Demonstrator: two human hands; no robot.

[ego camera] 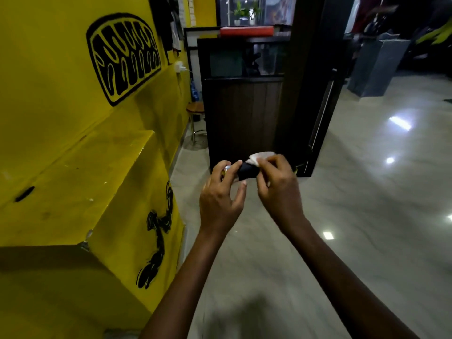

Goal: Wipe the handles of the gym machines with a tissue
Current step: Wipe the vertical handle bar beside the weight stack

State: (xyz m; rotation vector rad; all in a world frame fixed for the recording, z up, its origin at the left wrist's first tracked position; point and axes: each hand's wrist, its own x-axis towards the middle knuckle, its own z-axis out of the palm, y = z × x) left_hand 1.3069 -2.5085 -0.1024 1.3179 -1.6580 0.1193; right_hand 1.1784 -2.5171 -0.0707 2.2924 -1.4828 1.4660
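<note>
hands come first, both raised in front of you over the pale glossy floor (pixel 342 216). your left hand (pixel 220 199) curls its fingers around the near end of a short black handle (pixel 247 170), with a glint of metal showing by the fingertips; what the handle belongs to is hard to tell, since no machine frame shows around it. your right hand (pixel 278 189) pinches a white tissue (pixel 260 156) against the far end of that handle, the tissue bunched on top and touching the black grip. to do this well, keep the left hand steady as the anchor, wrap the tissue fully round the grip rather than dabbing one face, and twist it along the length, then shift the left hand so the covered part gets wiped too. beside you on the left runs a yellow wall (pixel 61 118) with black graphics, and beyond the hands stands a dark wooden cabinet (pixel 242 113).
</note>
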